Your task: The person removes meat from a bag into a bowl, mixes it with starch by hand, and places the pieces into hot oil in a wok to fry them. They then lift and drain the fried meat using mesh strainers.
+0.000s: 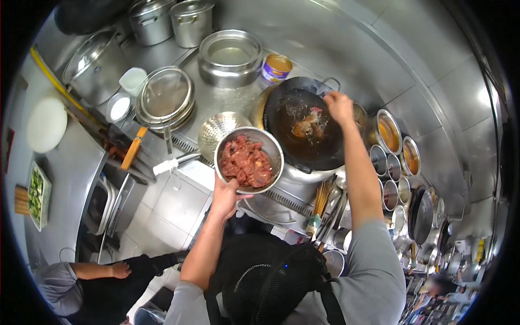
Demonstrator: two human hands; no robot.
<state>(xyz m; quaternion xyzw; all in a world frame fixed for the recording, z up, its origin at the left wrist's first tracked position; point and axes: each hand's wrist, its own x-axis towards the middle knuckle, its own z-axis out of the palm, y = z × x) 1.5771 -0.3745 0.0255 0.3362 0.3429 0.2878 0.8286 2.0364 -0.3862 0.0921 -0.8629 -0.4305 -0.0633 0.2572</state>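
Note:
My left hand grips the rim of a steel bowl from below. Raw sliced meat lies heaped inside the bowl. Over the right side of a dark wok hangs my right hand, its fingers bent together and pointing down; whether anything is between them I cannot make out. Several pieces of meat sit in the liquid in the wok, which bubbles around them. A perforated ladle rests beside the wok, partly behind the bowl.
Large steel pots and a stack of strainers stand to the left, with an open tin behind the wok. Seasoning containers line the right. Another person's hand shows at lower left, near a tray of chopped greens.

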